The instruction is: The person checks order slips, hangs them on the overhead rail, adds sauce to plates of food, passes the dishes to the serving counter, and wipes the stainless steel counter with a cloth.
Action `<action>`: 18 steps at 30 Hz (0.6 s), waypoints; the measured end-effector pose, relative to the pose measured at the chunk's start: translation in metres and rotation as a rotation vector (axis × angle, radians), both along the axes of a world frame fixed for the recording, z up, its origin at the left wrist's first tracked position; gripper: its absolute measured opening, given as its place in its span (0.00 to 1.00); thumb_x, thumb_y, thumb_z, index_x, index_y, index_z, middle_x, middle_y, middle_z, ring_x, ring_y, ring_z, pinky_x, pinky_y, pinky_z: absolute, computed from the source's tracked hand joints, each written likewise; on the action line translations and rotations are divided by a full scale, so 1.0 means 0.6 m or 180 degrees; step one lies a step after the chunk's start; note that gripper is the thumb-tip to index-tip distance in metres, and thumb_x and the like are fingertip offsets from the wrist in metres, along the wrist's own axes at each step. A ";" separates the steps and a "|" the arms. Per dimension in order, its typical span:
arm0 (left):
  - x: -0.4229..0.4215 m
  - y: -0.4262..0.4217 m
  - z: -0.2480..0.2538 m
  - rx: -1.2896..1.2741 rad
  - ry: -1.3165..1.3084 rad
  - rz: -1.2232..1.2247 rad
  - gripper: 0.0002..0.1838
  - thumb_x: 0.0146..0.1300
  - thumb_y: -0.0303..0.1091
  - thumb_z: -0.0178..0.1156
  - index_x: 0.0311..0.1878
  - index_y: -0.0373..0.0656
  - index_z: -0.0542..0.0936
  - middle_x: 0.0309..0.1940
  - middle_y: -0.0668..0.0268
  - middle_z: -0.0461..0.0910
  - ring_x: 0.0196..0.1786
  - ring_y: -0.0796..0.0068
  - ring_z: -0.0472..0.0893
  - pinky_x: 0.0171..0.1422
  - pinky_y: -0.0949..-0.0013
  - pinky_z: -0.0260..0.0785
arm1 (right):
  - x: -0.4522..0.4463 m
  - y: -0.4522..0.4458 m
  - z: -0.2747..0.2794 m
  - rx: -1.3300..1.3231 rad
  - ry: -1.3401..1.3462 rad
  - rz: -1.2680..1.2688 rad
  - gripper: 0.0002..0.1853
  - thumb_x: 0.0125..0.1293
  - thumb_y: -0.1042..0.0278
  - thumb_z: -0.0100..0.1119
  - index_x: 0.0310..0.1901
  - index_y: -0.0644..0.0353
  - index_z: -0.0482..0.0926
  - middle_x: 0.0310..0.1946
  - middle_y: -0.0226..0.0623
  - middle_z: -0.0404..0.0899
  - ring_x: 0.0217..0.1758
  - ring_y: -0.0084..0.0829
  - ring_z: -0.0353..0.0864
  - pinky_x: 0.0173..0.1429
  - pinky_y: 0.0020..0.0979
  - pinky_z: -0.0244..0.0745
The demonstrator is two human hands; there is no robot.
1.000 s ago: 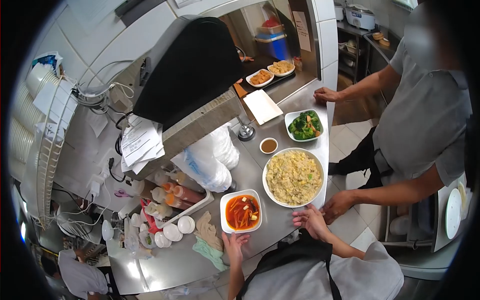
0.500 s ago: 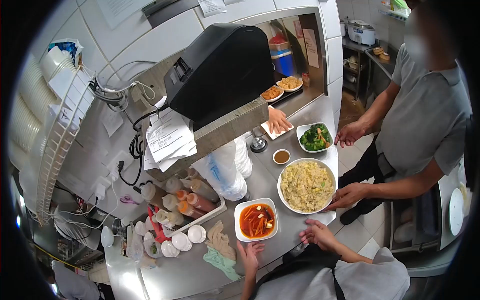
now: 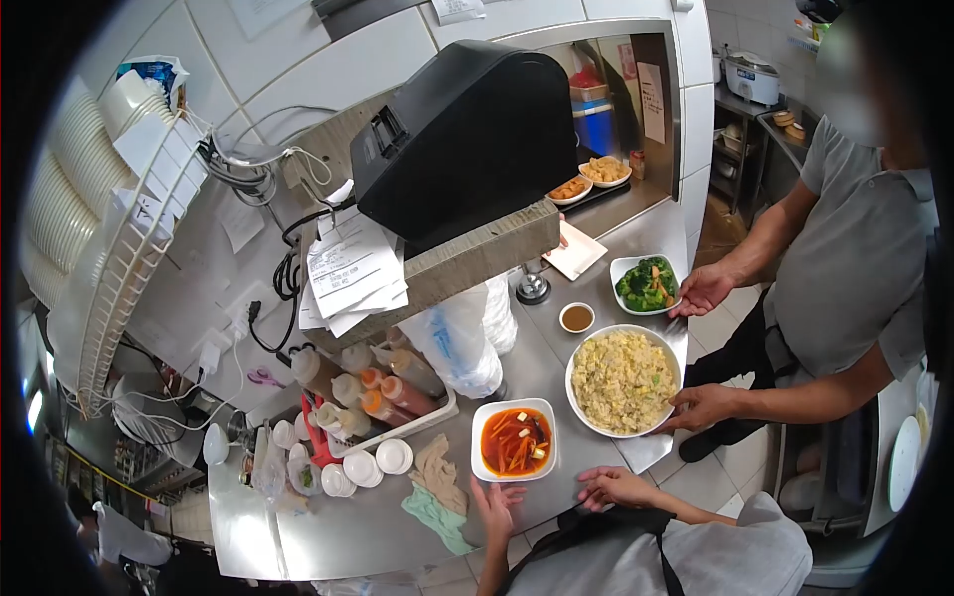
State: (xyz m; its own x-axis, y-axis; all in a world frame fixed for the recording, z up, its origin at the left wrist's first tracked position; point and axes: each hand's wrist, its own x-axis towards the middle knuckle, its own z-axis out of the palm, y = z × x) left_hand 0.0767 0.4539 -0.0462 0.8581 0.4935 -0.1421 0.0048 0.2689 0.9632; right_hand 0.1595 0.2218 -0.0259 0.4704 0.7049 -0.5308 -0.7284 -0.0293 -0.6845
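Observation:
My left hand (image 3: 497,505) is at the counter's front edge, fingers spread, close against the near side of a square white bowl of red soup (image 3: 515,441). My right hand (image 3: 613,488) hovers near the counter edge with its fingers apart and nothing in it. Beyond it stands a large round bowl of fried rice (image 3: 624,381); a co-worker's hand (image 3: 701,406) is at its right rim. The co-worker's other hand (image 3: 704,290) touches the bowl of broccoli (image 3: 646,284). A small cup of brown sauce (image 3: 576,318) sits between the bowls and the bell-shaped metal foot (image 3: 533,288).
Sauce bottles in a white tray (image 3: 443,410), small white dishes (image 3: 361,468) and cloths (image 3: 437,497) are on the left. A black machine (image 3: 477,139) stands on a raised shelf (image 3: 477,260). A flat white plate (image 3: 576,250) lies by the hatch. A co-worker (image 3: 845,258) stands at right.
The view has shifted, moving the scene within the frame. The co-worker's hands have come to the broccoli and rice bowls. The hand seen over the flat plate has drawn back. My hands remain open.

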 end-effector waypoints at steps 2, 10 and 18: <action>-0.002 0.003 -0.004 0.0017 -0.0041 0.0006 0.30 0.69 0.35 0.40 0.68 0.46 0.38 0.41 0.53 0.70 0.33 0.62 0.80 0.31 0.71 0.72 | 0.001 0.002 0.007 -0.0227 -0.0239 0.0364 0.18 0.65 0.70 0.41 0.55 0.66 0.65 0.39 0.42 0.77 0.37 0.28 0.79 0.41 0.26 0.76; 0.009 -0.002 0.000 0.0251 0.0094 0.0242 0.28 0.70 0.36 0.38 0.67 0.44 0.40 0.38 0.53 0.73 0.31 0.65 0.80 0.29 0.74 0.71 | 0.121 -0.085 0.299 -0.0411 -0.3040 0.1736 0.20 0.65 0.55 0.49 0.53 0.57 0.72 0.43 0.36 0.78 0.45 0.27 0.77 0.50 0.29 0.71; 0.012 -0.020 0.017 0.0398 0.0209 0.0446 0.28 0.69 0.36 0.39 0.67 0.44 0.40 0.35 0.54 0.75 0.29 0.70 0.80 0.28 0.76 0.70 | 0.489 -0.046 0.649 -0.0695 -0.6117 -0.2595 0.12 0.65 0.64 0.50 0.44 0.61 0.77 0.32 0.28 0.78 0.35 0.18 0.74 0.40 0.19 0.69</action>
State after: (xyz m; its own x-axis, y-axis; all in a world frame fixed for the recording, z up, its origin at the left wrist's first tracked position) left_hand 0.0839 0.4416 -0.0359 0.7706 0.6248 -0.1256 0.0397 0.1496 0.9880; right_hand 0.4531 0.1940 0.3638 0.4957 0.1114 0.8613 0.8409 -0.3097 -0.4439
